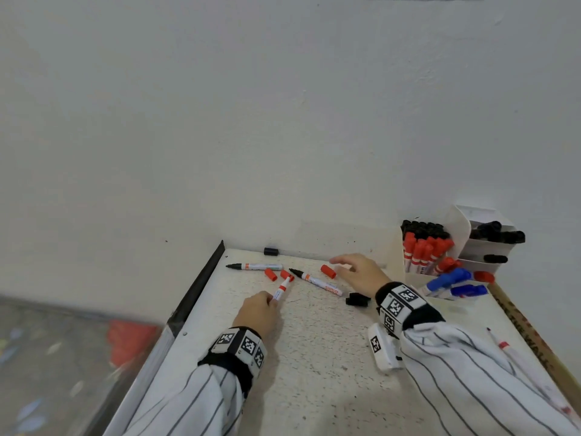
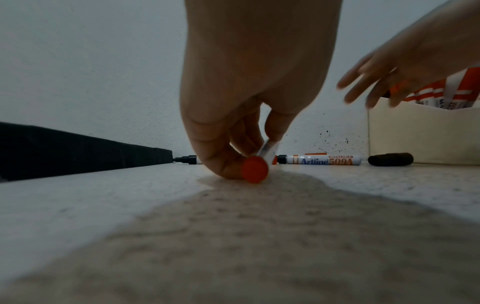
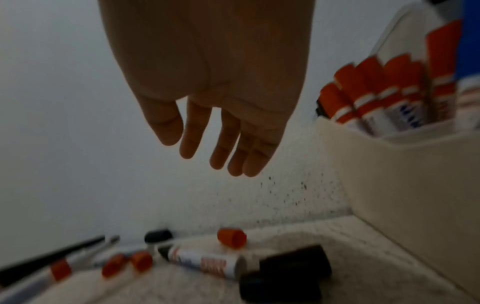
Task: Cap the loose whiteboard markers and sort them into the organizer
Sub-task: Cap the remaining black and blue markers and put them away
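Observation:
My left hand [image 1: 272, 302] pinches a white marker with a red band [image 1: 282, 288]; its far end points at a loose red cap [image 1: 286, 274]. The marker's round red rear end [image 2: 255, 169] sits low over the table below my left hand [image 2: 259, 147]. My right hand [image 1: 341, 266] hovers open and holds nothing, just right of another red cap [image 1: 328, 271]. Two uncapped markers [image 1: 256, 266] [image 1: 316, 281] lie flat with black tips. The open right hand [image 3: 207, 154] hangs above the red cap [image 3: 232, 237] and a lying marker [image 3: 205, 260]. The white organizer [image 1: 457, 228] stands at back right.
A third red cap [image 1: 270, 274] lies by the far marker. Black caps lie near my right wrist [image 1: 357, 299] and at the wall [image 1: 271, 251]. Blue markers [image 1: 452, 283] lean from the organizer's front. A black strip [image 1: 201, 284] edges the table's left; a wooden ruler [image 1: 534, 335] lines its right.

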Demonstrator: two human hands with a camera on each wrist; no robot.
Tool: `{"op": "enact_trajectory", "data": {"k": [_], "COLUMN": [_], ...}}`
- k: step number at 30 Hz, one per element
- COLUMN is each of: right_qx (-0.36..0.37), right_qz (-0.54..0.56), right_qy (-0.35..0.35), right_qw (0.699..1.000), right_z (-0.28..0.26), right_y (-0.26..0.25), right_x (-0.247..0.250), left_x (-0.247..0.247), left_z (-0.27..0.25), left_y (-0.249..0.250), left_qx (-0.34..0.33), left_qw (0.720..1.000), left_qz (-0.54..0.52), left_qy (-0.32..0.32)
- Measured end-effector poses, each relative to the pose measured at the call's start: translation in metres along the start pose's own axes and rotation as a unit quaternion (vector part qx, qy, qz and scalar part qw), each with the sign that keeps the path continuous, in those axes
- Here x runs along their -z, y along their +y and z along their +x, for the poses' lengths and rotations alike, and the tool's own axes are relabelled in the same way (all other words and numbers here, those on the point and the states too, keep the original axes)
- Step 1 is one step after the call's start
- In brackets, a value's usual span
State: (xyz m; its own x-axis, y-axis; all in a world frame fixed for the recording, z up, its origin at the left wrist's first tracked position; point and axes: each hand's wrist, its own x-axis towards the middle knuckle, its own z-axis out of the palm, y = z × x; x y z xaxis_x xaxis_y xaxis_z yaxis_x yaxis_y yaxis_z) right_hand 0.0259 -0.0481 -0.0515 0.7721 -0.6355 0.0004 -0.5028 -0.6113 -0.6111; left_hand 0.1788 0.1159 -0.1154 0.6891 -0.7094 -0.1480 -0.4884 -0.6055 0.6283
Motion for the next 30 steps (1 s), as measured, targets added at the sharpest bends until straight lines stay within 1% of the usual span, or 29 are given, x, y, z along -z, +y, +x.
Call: {"op": "enact_trajectory", "data": {"k": [3,5,7,9,11,13,15,17,18,19,20,22,23,28,30], "right_qx": [-0.043,-0.088,-0.111,-0.125,-0.129,-0.136,-0.134,-0.092,-0.066,-0.039,-0.017,0.014,0.026,0.042,0.042], "right_qz": [-0.086,-0.146,-0.193,-0.228,-0.234,-0.207,-0.124,-0.031,0.001,0.032,0.065,0.128,0.153,0.225,0.245], "right_qy": [-0.072,-0.108,-0.134,-0.144,-0.117,-0.056,0.041,0.125,0.145,0.143,0.128,0.09,0.082,0.107,0.104], "right_qw": [0.993,0.979,0.966,0.955,0.957,0.967,0.982,0.987,0.987,0.988,0.99,0.988,0.984,0.967,0.963], "right_z": [0.024,0.035,0.043,0.048,0.051,0.056,0.057,0.054,0.052,0.049,0.046,0.039,0.035,0.015,0.009], "right_y": [0.009,0.013,0.014,0.011,0.008,0.009,0.011,0.008,0.005,0.001,-0.003,-0.01,-0.012,-0.019,-0.019], "right_x": [-0.026,-0.038,-0.044,-0.046,-0.046,-0.046,-0.045,-0.04,-0.036,-0.034,-0.033,-0.033,-0.034,-0.042,-0.043], "left_x": [-0.002,-0.003,-0.003,-0.005,-0.005,-0.006,-0.007,-0.008,-0.008,-0.008,-0.008,-0.007,-0.007,-0.006,-0.006], "left_z": [0.001,0.002,0.002,0.003,0.003,0.004,0.004,0.004,0.004,0.004,0.003,0.002,0.002,0.0,-0.001], "left_y": [-0.003,-0.004,-0.004,-0.005,-0.005,-0.006,-0.006,-0.004,-0.003,-0.002,-0.001,0.0,0.001,0.003,0.004], "left_qx": [0.005,0.006,0.01,0.011,0.013,0.013,0.007,-0.009,-0.021,-0.033,-0.046,-0.066,-0.073,-0.109,-0.115], "left_qw": [1.0,1.0,1.0,0.999,0.999,0.999,0.998,0.996,0.995,0.994,0.993,0.991,0.99,0.986,0.986], "left_qz": [-0.015,-0.022,-0.025,-0.031,-0.037,-0.046,-0.062,-0.079,-0.088,-0.096,-0.103,-0.111,-0.113,-0.112,-0.112], "left_qy": [0.013,0.011,0.01,0.012,0.011,0.02,0.027,0.031,0.032,0.034,0.034,0.037,0.039,0.05,0.052]}}
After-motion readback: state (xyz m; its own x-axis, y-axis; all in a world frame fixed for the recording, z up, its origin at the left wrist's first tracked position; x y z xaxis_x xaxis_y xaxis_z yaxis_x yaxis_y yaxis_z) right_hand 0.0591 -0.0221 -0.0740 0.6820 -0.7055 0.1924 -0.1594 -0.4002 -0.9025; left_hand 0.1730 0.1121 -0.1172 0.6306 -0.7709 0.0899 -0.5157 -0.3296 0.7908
